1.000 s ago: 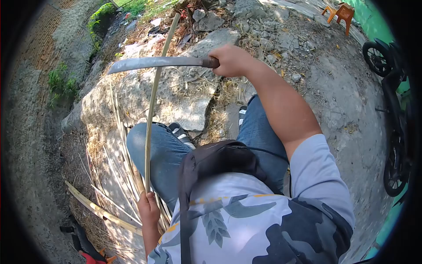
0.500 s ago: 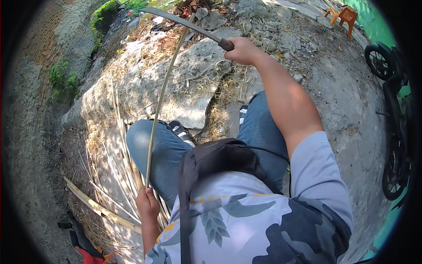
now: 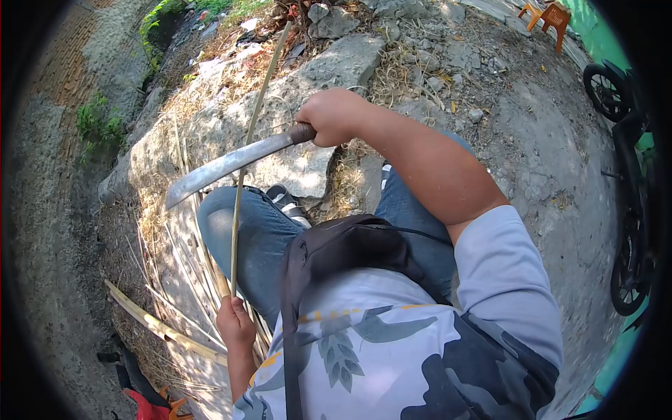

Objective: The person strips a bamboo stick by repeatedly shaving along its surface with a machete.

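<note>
My left hand (image 3: 236,323) is closed around the lower end of a long, thin bamboo strip (image 3: 260,94), which rises past my knee toward the rubble ahead. My right hand (image 3: 332,116) grips the dark handle of a machete (image 3: 231,162). Its broad, curved blade points left and down and crosses the middle of the strip in view. Whether the edge touches the strip I cannot tell. Several split bamboo strips (image 3: 183,260) lie on the ground beside my left leg, with a wider bamboo piece (image 3: 161,327) farther left.
A broken concrete slab (image 3: 308,164) lies in front of my feet. Orange plastic chairs (image 3: 555,24) stand at the upper right, and a motorcycle (image 3: 630,189) is along the right side. At lower left, part of a person in red (image 3: 145,407) shows. A brick wall (image 3: 59,63) is on the left.
My right hand has drawn the machete back toward me and left, from the strip's far end to about its middle. My left hand stays closed on the strip.
</note>
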The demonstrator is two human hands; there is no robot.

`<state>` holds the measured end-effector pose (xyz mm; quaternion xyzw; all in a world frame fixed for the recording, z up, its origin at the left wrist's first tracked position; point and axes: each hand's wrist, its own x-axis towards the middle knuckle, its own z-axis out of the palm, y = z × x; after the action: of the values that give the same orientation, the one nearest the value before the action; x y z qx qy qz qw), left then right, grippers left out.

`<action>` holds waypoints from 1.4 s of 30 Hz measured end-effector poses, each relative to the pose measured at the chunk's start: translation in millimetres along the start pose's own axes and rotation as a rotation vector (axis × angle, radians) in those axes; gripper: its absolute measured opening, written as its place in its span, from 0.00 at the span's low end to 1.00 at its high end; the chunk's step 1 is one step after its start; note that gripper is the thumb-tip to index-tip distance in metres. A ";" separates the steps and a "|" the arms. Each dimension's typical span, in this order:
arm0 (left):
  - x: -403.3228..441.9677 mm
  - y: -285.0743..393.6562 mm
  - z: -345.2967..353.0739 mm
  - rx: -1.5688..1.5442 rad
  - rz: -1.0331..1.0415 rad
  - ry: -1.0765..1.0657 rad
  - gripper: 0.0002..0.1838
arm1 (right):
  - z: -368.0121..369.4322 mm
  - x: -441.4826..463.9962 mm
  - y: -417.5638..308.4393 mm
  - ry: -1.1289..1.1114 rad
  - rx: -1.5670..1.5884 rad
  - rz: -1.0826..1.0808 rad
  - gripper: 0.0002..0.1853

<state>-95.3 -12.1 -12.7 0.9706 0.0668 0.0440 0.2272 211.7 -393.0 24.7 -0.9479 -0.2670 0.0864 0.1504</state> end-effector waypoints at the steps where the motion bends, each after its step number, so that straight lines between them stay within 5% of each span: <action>1: 1.4 1.1 1.4 0.002 0.010 0.007 0.24 | -1.2 3.5 11.2 -0.034 0.059 0.047 0.13; 18: 16.3 30.8 3.4 -0.092 -0.001 -0.112 0.24 | -4.1 -14.7 -6.7 0.026 -0.087 -0.112 0.11; 22: 13.3 32.5 7.3 -0.117 -0.023 -0.098 0.25 | -2.0 2.4 47.6 0.068 0.142 0.075 0.12; 29: 17.6 30.9 7.9 -0.109 -0.035 -0.109 0.26 | -14.8 -19.6 37.2 0.119 0.022 0.140 0.11; 39: 17.9 30.6 8.6 -0.070 0.000 -0.098 0.27 | -8.5 -12.0 -1.6 0.043 -0.090 -0.107 0.10; 42: 17.9 29.0 11.7 -0.095 -0.001 -0.088 0.28 | -12.1 0.3 51.3 0.085 0.125 0.095 0.11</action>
<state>-73.1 -40.2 -9.2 0.9596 0.0552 0.0044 0.2758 239.6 -437.4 19.0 -0.9512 -0.2090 0.0696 0.2162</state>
